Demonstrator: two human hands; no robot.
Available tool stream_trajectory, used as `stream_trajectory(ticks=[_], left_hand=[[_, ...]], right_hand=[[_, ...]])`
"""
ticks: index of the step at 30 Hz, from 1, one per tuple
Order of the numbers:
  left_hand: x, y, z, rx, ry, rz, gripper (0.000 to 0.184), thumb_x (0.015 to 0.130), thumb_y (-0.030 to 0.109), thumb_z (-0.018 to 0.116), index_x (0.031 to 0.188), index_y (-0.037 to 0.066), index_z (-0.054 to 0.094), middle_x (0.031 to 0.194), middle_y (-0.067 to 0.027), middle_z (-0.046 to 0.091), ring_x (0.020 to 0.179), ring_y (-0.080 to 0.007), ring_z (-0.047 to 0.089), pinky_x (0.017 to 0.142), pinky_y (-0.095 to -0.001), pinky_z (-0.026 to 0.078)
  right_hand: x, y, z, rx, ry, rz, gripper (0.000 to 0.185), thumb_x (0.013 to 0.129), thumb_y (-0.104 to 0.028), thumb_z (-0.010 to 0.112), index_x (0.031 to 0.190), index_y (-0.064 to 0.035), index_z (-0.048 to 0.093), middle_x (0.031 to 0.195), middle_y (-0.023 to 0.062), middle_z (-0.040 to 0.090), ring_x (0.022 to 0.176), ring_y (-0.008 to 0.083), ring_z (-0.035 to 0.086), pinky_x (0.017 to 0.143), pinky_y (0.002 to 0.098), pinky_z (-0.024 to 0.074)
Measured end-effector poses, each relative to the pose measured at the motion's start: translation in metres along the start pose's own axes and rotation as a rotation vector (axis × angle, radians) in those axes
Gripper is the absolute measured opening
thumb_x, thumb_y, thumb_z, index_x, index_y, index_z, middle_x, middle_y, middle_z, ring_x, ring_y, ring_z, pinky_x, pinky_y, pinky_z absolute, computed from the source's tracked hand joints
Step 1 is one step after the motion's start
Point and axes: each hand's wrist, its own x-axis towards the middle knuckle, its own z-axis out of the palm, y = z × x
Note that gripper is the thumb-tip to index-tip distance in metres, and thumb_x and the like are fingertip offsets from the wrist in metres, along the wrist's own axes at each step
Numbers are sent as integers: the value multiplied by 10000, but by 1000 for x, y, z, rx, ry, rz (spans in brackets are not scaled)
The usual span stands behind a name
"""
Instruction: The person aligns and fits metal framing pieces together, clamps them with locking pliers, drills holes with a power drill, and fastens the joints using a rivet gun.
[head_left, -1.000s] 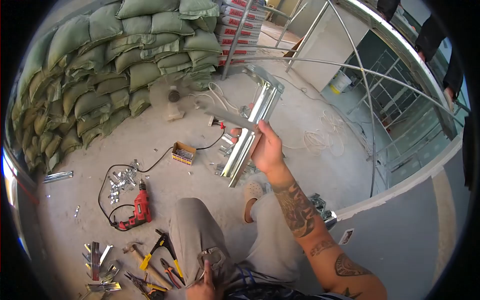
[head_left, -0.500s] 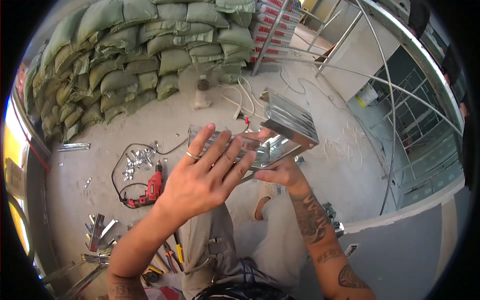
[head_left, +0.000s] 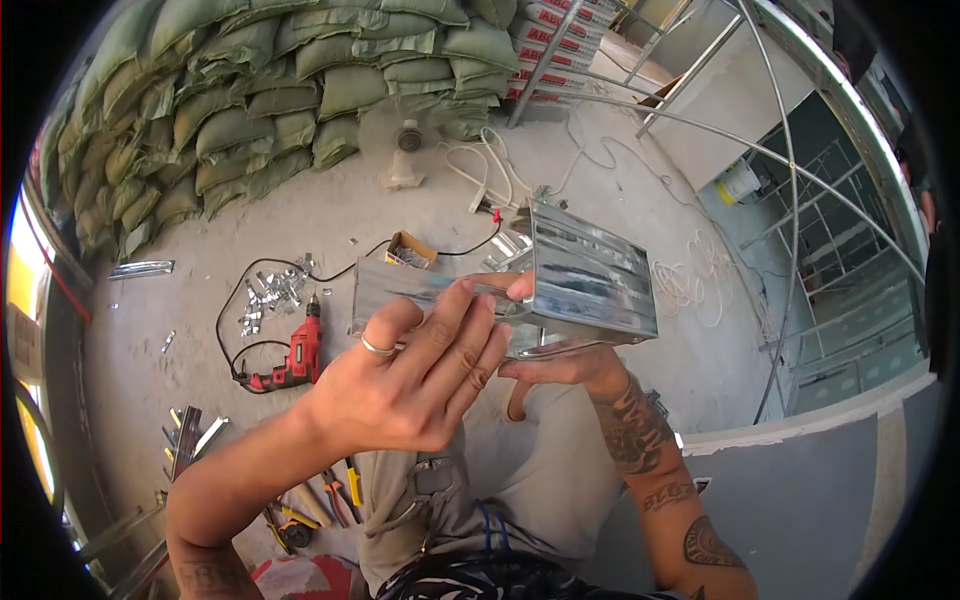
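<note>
Between my hands is a shiny galvanized metal channel [head_left: 592, 272] made up of bent sections, one broad ribbed face turned towards me at the right. My left hand [head_left: 405, 375] is closed on its left part, fingers bent together over the near edge and the thumb hidden. My right hand [head_left: 565, 368] grips the joint from below and behind, with some fingertips showing above the metal. The piece is held in the air above my knees.
A red drill [head_left: 303, 350] with a black cord lies left on the floor, near small metal clips [head_left: 272, 292] and a small open box [head_left: 410, 250]. Pliers [head_left: 337, 497] lie by my leg. Behind are a fan [head_left: 405, 150], stacked green sacks [head_left: 350, 95] and scaffold poles [head_left: 700, 118].
The metal channel has turned, its right section now showing its broad face. My left fingers have gone from spread to bent over the metal. The small box has come into view.
</note>
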Motion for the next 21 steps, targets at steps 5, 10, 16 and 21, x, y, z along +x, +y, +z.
stream_trajectory(ticks=[5,10,16,21], left_hand=[[2,-2,-4,-3,48,-12,264,753,156,648,1000,94,720,985,-21,699,1080,-247,677,824,-376,382],[1,12,-19,72,47,25,141,781,175,703,919,146,708,1116,-19,705,1126,-236,643,870,-386,389],[-42,33,3,-693,216,-620,323,776,164,788,1067,86,671,1156,-62,645,1058,-218,589,944,-372,408],[-20,10,14,-1641,499,-984,447,816,112,787,1204,-7,599,1221,-103,622,1094,-217,586,919,-331,440]], right_hand=[[5,-20,2,31,37,-53,470,829,-284,754,1257,-122,649,1305,52,627,1192,207,595,1034,368,464],[19,-34,0,390,-51,-89,316,932,-224,623,1224,-116,572,1351,160,570,1228,259,578,1088,393,419],[34,-19,-4,-160,312,-670,401,832,-65,727,1125,-222,502,1294,224,594,1191,373,602,1152,554,279],[27,-16,-5,-395,243,-786,364,842,-107,703,1116,-273,531,1324,205,579,1188,375,600,1147,545,292]])
